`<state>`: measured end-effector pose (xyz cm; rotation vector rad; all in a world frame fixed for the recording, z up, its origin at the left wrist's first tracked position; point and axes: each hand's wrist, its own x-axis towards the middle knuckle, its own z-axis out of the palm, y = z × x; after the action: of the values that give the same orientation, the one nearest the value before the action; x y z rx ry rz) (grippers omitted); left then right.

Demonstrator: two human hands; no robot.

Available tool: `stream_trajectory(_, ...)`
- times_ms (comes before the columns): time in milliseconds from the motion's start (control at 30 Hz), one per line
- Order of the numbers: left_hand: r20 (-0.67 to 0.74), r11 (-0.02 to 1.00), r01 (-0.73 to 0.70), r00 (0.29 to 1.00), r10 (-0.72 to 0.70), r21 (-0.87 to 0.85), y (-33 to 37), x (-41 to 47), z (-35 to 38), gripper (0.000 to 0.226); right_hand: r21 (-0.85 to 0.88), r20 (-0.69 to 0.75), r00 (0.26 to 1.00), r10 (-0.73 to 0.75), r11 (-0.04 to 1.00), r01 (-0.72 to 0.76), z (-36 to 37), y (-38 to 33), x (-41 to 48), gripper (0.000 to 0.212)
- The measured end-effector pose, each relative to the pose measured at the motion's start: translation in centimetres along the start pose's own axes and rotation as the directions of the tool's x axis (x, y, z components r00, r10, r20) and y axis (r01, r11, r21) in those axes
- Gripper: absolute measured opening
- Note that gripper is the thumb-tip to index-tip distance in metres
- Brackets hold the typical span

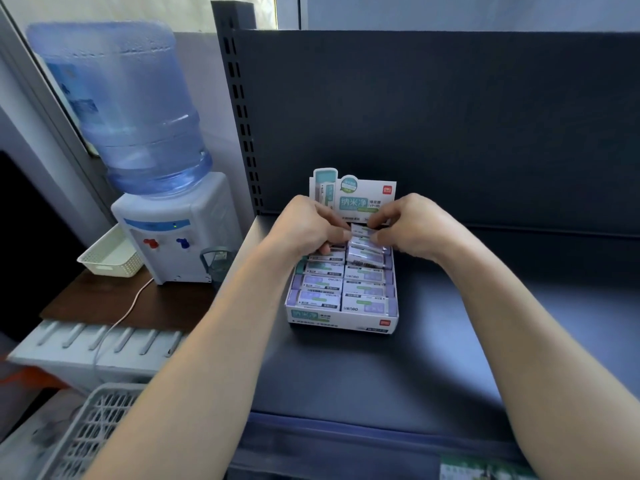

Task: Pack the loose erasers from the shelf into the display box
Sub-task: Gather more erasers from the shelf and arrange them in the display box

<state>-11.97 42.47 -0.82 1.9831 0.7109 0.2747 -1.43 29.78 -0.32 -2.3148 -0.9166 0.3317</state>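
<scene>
- Currently both hands are at the back of the display box [341, 318], which sits on the dark shelf [450, 341] close to the back panel. Its header card [360, 199] stands upright behind them.
- The left hand [308, 230] has its fingers curled and pinches the left end of one wrapped eraser [362, 232].
- The right hand [412, 226] pinches the right end the same way. The eraser is held just above the rear of the right column.
- Box nearly full: two columns of packed erasers [322, 297] lie flat. The rear erasers [365, 254] of the right column sit tilted, not flat.
- Step in hand, my read: seating this eraser into the rear slot of the right column.
- To do it well, keep it level and parallel to the rows, with its long side across the column.
- Lower it in behind the tilted ones, then press down with straight fingers so the neighbours drop into line.
- Don't shove the header card backward. The gap there looks tight, but the fingers hide most of it, so I can't tell how much room is left.
- The box is light card and may slide on the smooth shelf. One hand should steady a wall while the other pushes.
- No loose erasers show on the shelf, so the task is likely near its end.
- Off to the left are a water dispenser [173, 233] and a white basket [110, 252], neither involved.
</scene>
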Motion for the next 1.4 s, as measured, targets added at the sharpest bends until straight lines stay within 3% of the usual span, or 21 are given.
stream_trajectory(400, -0.064, 0.998, -0.026, 0.997, 0.029, 0.058, -0.2, 0.2, 0.8, 0.013, 0.031, 0.097, 0.994, -0.043, 0.999, 0.04, -0.2, -0.3, -0.7, 0.032)
stream_trajectory(533, 0.028, 0.999, -0.01, 1.0, 0.009, 0.035, -0.2, -0.2, -0.1, 0.004, 0.011, 0.083, 0.994, -0.065, 0.998, 0.065, -0.2, -0.2, -1.0, 0.017)
stream_trajectory(633, 0.083, 1.0, 0.0, 0.997, 0.0, 0.001, -0.4, -0.4, -0.5, 0.009, -0.022, 0.031, 0.996, -0.088, 0.996, 0.088, 0.2, -0.1, -1.0, 0.011)
stream_trajectory(767, -0.005, 1.0, -0.025, 1.0, 0.025, 0.016, -0.6, -0.3, 0.3, 0.005, -0.046, 0.01, 0.995, -0.101, 0.994, 0.102, 0.3, 0.0, -0.9, 0.009)
stream_trajectory(1000, 0.036, 0.999, -0.05, 0.998, 0.049, 0.022, -0.2, -0.5, 0.3, 0.01, 0.015, 0.088, 0.994, -0.069, 0.998, 0.068, -0.6, 0.0, -0.7, 0.016)
stream_trajectory(1400, 0.025, 0.997, 0.012, 1.0, -0.01, -0.08, -0.3, -0.4, 0.2, 0.007, -0.103, 0.089, 0.996, -0.024, 0.994, 0.033, -0.7, 0.0, -0.8, 0.008)
